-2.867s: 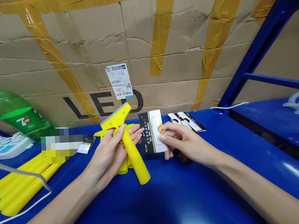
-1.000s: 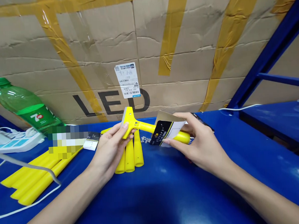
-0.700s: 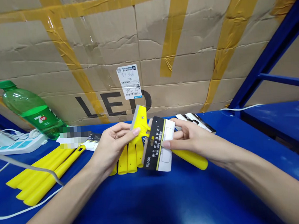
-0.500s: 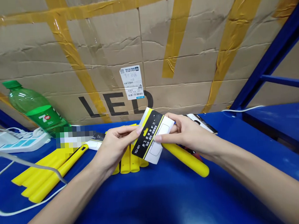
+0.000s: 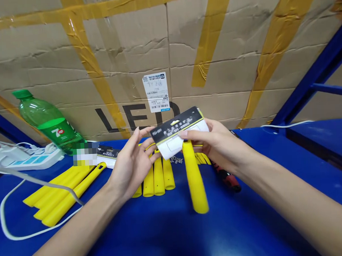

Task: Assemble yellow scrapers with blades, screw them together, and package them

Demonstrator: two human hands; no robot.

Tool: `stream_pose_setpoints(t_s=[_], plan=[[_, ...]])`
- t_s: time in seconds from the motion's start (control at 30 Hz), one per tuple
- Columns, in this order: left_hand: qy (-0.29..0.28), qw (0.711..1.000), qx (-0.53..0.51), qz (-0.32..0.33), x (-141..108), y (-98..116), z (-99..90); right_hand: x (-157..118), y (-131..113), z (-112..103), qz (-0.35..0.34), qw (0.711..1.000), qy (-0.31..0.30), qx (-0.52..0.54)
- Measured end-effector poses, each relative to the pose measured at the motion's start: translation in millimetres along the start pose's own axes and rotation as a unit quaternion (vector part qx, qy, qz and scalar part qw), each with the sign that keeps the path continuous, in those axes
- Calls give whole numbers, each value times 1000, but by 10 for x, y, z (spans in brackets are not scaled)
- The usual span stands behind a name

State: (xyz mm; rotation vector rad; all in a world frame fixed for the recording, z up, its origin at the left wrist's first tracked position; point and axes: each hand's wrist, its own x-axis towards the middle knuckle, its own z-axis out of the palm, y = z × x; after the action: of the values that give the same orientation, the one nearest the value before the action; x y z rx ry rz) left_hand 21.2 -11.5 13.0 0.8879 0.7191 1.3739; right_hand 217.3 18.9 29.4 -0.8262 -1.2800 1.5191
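Note:
My right hand [image 5: 217,142] is closed on a black and white printed card [image 5: 178,133] and the yellow handle [image 5: 196,180] under it, which points down toward me. Beside the card's left edge, my left hand [image 5: 136,160] has its fingers spread, holding nothing. Several yellow tubes [image 5: 158,178] lie on the blue table behind and below my hands. Small metal pieces [image 5: 176,160] and more yellow parts [image 5: 203,158] are partly hidden by the card and my right hand.
At the left are several yellow handles [image 5: 74,196] with a packaged card [image 5: 107,154], a green bottle [image 5: 48,121], a white power strip [image 5: 37,159] and cables. A red and black tool [image 5: 229,180] lies right, below my right forearm. A large taped carton [image 5: 143,41] stands behind.
My left hand has let go of the card and opened. The card has turned flatter in my right hand, and the yellow handle has swung to point more straight down.

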Motion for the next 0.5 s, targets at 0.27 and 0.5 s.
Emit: stream_pose_setpoints(t_s=[0.27,0.5], plan=[[-74,989,102,-76,-94,-105,39,70,-67,75,-60,997,19,54],[-101,954,281,-36,-68,-51,-42,167,7,-41,-1,991,113,73]])
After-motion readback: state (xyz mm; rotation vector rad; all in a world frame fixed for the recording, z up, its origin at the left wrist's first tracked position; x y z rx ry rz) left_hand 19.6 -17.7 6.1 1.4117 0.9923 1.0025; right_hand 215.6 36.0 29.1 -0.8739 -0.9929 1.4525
